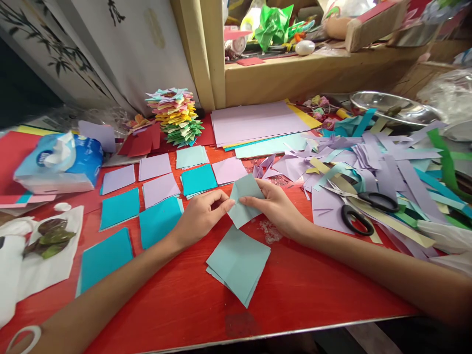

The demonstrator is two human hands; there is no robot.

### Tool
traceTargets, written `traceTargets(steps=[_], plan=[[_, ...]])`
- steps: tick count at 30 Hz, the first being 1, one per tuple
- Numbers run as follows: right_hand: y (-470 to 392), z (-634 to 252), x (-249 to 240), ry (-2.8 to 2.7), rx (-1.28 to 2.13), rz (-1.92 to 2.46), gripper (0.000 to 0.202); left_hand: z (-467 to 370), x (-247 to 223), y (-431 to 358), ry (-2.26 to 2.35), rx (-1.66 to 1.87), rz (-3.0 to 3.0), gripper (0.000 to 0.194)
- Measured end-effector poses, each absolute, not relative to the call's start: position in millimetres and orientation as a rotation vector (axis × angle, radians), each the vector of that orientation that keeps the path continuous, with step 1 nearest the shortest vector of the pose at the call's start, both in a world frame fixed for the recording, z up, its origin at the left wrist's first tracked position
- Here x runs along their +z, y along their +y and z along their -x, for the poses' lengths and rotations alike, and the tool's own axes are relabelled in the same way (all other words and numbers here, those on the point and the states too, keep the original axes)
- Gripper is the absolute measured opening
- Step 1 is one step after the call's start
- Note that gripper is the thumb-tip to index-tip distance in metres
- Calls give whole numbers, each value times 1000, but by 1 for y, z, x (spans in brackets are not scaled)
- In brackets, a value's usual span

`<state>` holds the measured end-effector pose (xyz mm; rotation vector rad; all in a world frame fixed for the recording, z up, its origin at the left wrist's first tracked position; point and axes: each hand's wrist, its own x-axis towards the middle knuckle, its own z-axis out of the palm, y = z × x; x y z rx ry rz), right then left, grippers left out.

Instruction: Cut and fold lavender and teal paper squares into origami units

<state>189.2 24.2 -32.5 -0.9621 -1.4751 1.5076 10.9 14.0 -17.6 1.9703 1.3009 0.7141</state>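
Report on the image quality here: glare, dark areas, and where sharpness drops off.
In the head view, the metal bowl shows bright highlights; again in the head view, the clear plastic at the right edge looks soft and smeared, while the held paper near the middle is crisper; the head view's lower right corner falls dark.

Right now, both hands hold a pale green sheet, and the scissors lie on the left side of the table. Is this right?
Not quite: the scissors lie on the right side of the table, among paper scraps, as the head view shows. The left hand and right hand do hold a pale green sheet.
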Motion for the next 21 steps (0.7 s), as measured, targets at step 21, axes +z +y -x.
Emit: traceTargets(steps=[21], plan=[[18, -190, -32, -1769, 1320, 979, 37, -6, -19, 16, 1180, 820, -1515, 23]])
